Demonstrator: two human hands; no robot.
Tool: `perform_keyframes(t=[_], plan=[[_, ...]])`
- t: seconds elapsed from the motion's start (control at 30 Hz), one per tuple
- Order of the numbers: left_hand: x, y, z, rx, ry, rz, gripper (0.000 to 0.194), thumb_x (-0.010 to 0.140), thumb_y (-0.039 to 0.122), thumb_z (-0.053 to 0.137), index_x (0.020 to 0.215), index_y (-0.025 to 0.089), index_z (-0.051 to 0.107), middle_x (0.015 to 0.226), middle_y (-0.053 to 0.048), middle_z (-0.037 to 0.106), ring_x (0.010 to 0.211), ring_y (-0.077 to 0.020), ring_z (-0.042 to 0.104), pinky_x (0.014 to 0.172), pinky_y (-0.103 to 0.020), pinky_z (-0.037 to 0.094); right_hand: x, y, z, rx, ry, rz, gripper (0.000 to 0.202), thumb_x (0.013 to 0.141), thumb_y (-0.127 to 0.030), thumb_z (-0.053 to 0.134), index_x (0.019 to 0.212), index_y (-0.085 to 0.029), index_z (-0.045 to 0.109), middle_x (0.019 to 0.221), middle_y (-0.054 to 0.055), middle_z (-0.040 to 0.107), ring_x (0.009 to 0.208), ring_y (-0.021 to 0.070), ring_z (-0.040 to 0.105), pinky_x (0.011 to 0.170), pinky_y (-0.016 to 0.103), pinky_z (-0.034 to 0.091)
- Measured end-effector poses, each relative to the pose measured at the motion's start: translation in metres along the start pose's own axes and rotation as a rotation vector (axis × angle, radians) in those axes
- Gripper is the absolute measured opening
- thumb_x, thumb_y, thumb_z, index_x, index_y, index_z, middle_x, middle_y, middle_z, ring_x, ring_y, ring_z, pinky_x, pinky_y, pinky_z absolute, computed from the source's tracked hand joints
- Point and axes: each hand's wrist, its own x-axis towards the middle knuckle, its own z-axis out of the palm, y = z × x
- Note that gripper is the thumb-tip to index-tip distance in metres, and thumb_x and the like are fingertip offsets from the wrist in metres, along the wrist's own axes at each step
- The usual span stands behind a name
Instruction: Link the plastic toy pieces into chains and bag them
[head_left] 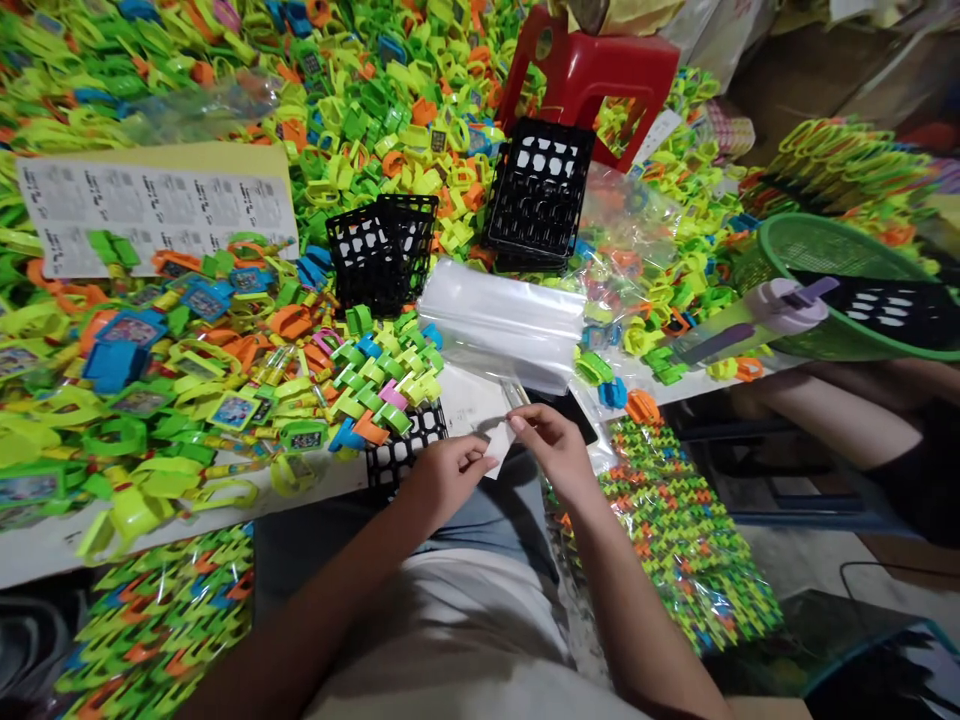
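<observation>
My left hand (pixel 448 478) and my right hand (pixel 559 448) meet over my lap at the table's edge. Between them is a small white slip of paper (pixel 498 450), its print not visible from here. Fingers and thumb of the left hand pinch its lower left side; the right fingertips grip its upper right corner. Just left of my hands, a black plastic grid tray (pixel 397 455) lies partly under rows of small coloured plastic pieces (pixel 382 385). Beyond the hands rests a stack of clear plastic bags (pixel 502 325). A dark flat phone-like object (pixel 566 412) sits behind my right hand.
Loose coloured plastic toys (pixel 247 350) heap over the table, with a printed label sheet (pixel 161 210), black trays (pixel 538 190) and a red stool (pixel 600 75). At right are a bottle (pixel 757 320), a green basket (pixel 847 345) and another person's arm (pixel 840 410). Bagged pieces (pixel 675 520) hang below.
</observation>
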Motion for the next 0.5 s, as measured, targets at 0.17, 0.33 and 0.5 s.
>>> perform_keyframes(t=[0.17,0.33,0.5], plan=[[-0.006,0.002,0.002,0.093,0.016,0.018,0.013,0.076,0.026,0.058,0.066,0.018,0.062,0.054,0.003,0.052,0.054,-0.0108,0.045,0.051,-0.02,0.033,0.002,0.007,0.0,-0.07,0.036,-0.046,0.028,0.076,-0.046,0.062,0.072,-0.019,0.058,0.06,-0.002,0.052,0.054,0.0118,0.045,0.051,0.024,0.036],[-0.01,-0.001,-0.001,0.143,0.019,-0.027,0.013,0.078,0.029,0.057,0.072,0.019,0.062,0.057,0.003,0.054,0.056,-0.0116,0.048,0.055,-0.021,0.035,0.0,0.003,-0.004,-0.188,0.035,-0.099,0.026,0.082,-0.044,0.055,0.078,-0.019,0.06,0.069,0.001,0.059,0.058,0.0129,0.049,0.055,0.025,0.038],[-0.012,0.002,-0.002,0.214,0.017,-0.021,0.016,0.081,0.03,0.055,0.072,0.019,0.062,0.059,0.002,0.056,0.057,-0.0121,0.049,0.057,-0.022,0.035,-0.007,0.002,-0.003,-0.244,-0.043,-0.126,0.022,0.083,-0.039,0.056,0.078,-0.019,0.062,0.079,0.004,0.064,0.065,0.0148,0.054,0.06,0.027,0.041]])
